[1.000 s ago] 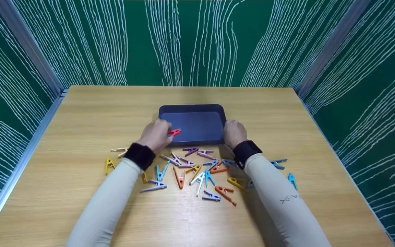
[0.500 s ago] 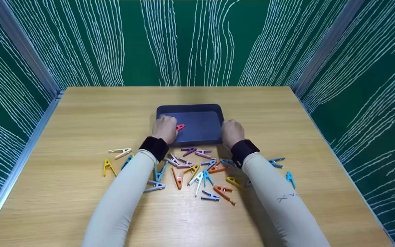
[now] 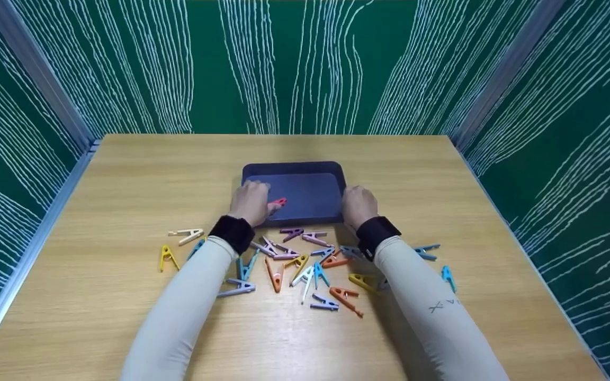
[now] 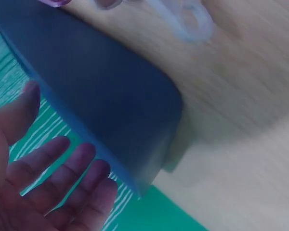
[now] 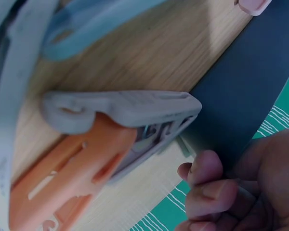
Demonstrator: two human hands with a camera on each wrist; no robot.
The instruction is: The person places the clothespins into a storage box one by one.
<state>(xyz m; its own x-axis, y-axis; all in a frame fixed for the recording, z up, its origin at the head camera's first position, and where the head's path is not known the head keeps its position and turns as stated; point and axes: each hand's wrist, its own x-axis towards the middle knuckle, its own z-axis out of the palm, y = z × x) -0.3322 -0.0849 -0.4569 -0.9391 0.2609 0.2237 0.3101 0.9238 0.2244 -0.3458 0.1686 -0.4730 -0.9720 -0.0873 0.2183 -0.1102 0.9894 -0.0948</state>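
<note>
My left hand point(image 3: 251, 202) is over the near left part of a dark baking tray point(image 3: 305, 196). Its fingers point(image 4: 70, 166) are loosely spread in the left wrist view, with nothing between them. By the thumb, inside the tray, shows a red clothespin point(image 3: 279, 201), partly covered by the hand. My right hand point(image 3: 359, 206) grips the tray's right rim. In the right wrist view its fingers point(image 5: 212, 195) curl against the tray wall point(image 5: 245, 72).
Several coloured clothespins lie scattered before the tray, among them an orange one point(image 3: 276, 274), a purple one point(image 3: 292, 233) and a yellow one point(image 3: 167, 257). The wooden table point(image 3: 151, 180) meets green walls with white lines point(image 3: 305, 63) behind and at the sides.
My left hand has come in over the tray with the red clothespin, loosened its fingers, and drawn slightly back left. The clothespin sits lower inside the tray. The right hand keeps its grip.
</note>
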